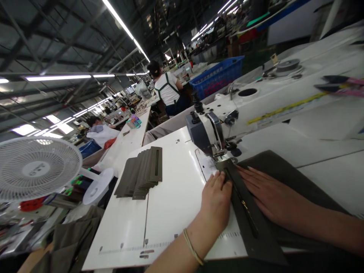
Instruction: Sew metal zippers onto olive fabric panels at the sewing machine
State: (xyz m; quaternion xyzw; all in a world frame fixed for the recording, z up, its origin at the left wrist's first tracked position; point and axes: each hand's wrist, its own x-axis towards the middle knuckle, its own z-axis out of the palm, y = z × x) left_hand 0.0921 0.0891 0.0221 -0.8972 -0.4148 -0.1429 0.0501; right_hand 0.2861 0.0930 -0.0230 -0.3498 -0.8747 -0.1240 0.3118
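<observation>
A dark olive strip of fabric or leather with a zipper [244, 206] set in its slot lies lengthwise under the head of a white sewing machine [209, 127]. Its far end reaches the presser foot [220, 154]. My left hand [216, 199] grips the strip's left edge close to the foot, with fingers bent together and a band on the wrist. Flat along the right side lies my right hand [265, 193], fingers stretched out, over the strip's edge and a larger dark panel [287, 170]. A gold zipper pull shows between the hands.
Left on the white table [170, 220] is a fanned stack of olive slotted pieces [142, 170]. A white fan [36, 168] stands farther left above draped dark fabric [71, 239]. Snips [332, 84] rest on the machine arm. Beyond are a blue crate [217, 77] and a co-worker [168, 89].
</observation>
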